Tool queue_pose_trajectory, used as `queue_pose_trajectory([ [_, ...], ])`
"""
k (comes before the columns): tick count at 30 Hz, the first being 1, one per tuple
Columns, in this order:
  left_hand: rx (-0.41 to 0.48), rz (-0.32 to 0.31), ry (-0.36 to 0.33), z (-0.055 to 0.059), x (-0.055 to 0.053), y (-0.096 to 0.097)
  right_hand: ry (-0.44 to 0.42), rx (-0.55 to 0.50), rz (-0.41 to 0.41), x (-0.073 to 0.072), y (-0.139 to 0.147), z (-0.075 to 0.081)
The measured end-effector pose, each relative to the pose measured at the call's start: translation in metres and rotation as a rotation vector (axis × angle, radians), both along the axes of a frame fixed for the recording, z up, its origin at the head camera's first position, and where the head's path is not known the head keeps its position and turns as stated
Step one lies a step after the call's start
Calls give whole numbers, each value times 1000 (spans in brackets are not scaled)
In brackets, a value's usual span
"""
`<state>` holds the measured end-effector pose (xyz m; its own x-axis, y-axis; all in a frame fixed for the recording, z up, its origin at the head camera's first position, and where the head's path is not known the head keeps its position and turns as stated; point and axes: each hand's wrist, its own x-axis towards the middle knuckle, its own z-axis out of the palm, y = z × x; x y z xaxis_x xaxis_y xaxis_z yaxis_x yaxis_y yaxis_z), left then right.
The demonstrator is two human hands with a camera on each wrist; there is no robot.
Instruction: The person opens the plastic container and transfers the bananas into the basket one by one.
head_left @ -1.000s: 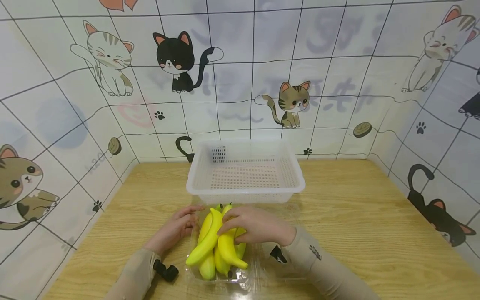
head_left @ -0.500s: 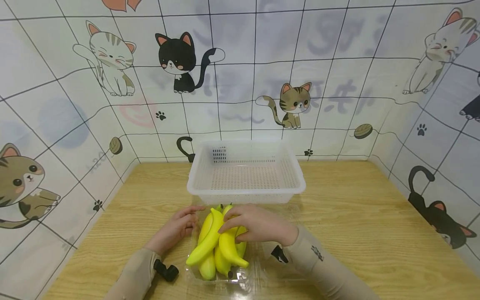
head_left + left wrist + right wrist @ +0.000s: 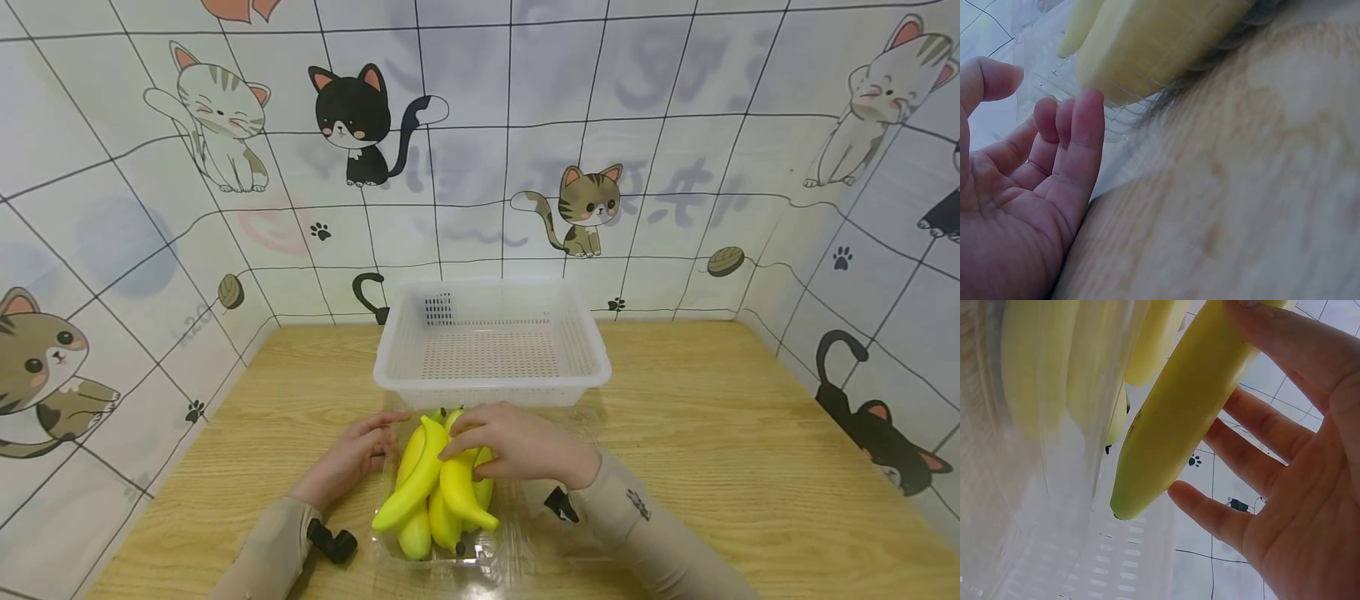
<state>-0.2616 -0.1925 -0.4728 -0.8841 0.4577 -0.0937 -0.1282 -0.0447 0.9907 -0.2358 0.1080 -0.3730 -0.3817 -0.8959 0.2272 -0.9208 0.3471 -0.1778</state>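
Several yellow bananas lie piled in a clear plastic box [image 3: 390,548] at the front of the table. My right hand [image 3: 519,442] reaches over the pile from the right and pinches one banana [image 3: 459,485] between thumb and fingers. In the right wrist view that banana [image 3: 1172,412] slants across the palm, its greenish end free. Another banana [image 3: 412,492] lies diagonally on the left of the pile. My left hand [image 3: 351,458] stands beside the box's left side. In the left wrist view its loosely bent fingers [image 3: 1088,119] come right up to the clear wall.
A white perforated plastic basket [image 3: 491,382] stands just behind the box, against the cat-patterned wall covering [image 3: 480,150]. Clear plastic [image 3: 540,542] spreads right of the box, partly under my right forearm. The wooden table [image 3: 712,442] extends to both sides.
My right hand has shifted slightly up and to the right, and the banana it pinches has moved a little with it. The left hand stays where it was.
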Motion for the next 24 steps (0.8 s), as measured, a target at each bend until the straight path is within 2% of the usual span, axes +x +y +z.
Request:
queue_pose_trajectory([
  [14, -8, 8, -22, 0, -1, 0, -6, -54, 12, -2, 6, 5],
  [24, -5, 9, -20, 0, -1, 0, 35, -89, 21, -2, 8, 7],
])
